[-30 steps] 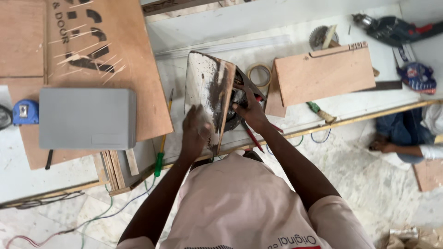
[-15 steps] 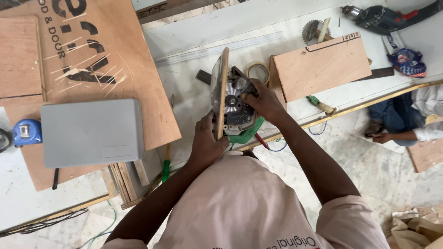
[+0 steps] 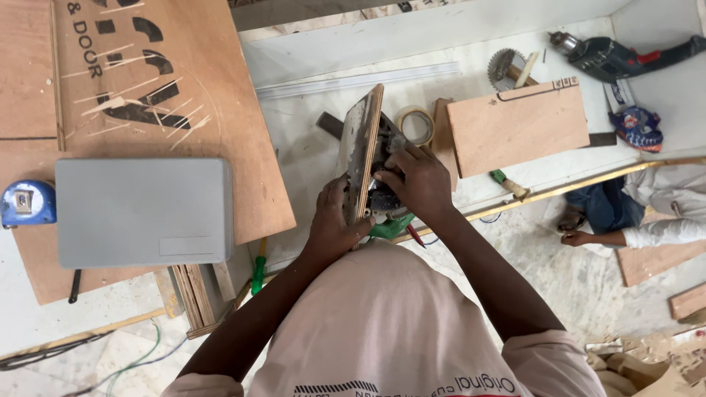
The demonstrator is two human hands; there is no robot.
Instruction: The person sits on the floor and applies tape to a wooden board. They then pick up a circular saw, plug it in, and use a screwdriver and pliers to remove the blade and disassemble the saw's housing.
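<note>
Over a white worktop [image 3: 309, 154], the person's left hand [image 3: 334, 224] wraps its fingers around the lower edge of a thin wooden baseboard [image 3: 362, 154] stood on edge, thumb pressed to its face; the board is fixed to a dark handheld power tool with a green body [image 3: 386, 202], tipped on its side near the worktop's front edge. The right hand [image 3: 415, 180] lies closed over the tool's dark motor housing, fingers curled onto it, though exactly what the fingertips grip is hidden. Just behind the tool lies a roll of pale masking tape [image 3: 416, 125], and beside that a small rectangular plywood panel [image 3: 518, 129] leans against an upright strip; a round toothed saw blade [image 3: 504, 66] sits behind the panel. At the far right corner rest a dark green electric drill [image 3: 614, 57] and a crumpled blue and red cloth [image 3: 636, 126]. A long pale strip of moulding [image 3: 353, 79] runs across the back of the worktop. To the left, a large plywood sheet printed with big black letters [image 3: 162, 103] lies flat, and a plain grey rectangular case [image 3: 143, 212] sits on it with a faint blank label patch near its front edge. A blue tape measure [image 3: 26, 204] rests at the far left, touching the case's side. A green-handled screwdriver [image 3: 258, 268] hangs over the front edge. On the floor to the right, another person [image 3: 640, 213] sits among wood offcuts.
</note>
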